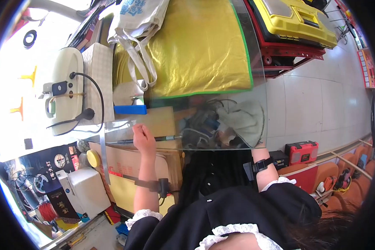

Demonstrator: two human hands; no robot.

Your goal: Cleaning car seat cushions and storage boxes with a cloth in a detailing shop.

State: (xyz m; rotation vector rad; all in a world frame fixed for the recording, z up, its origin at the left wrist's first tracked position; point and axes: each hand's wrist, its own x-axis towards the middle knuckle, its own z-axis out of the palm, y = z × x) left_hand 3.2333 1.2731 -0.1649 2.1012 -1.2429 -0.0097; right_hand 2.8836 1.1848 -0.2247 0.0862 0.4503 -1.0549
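My left hand point(143, 137) is curled into a fist at the near edge of a clear glass sheet point(206, 148); whether it grips anything is hidden. A dark rod with a metal end point(168, 137) runs behind that hand. My right forearm point(266, 168) reaches the sheet's near right corner, where an off-white cloth point(243, 120) hides most of my right hand. Beside the cloth, dark and blue items point(206, 125) show hazily through the glass. A folded yellow woven sheet with green edging point(200, 53) lies farther off, with a white cloth bag point(137, 22) on its left part.
At left, a cream appliance point(67, 59) with a black cord stands by a pale box point(97, 62). A blue strip point(130, 109) lies near the glass. A yellow toolbox point(300, 25) rests on a red metal cart point(287, 51) at upper right. A red case point(301, 152) lies right.
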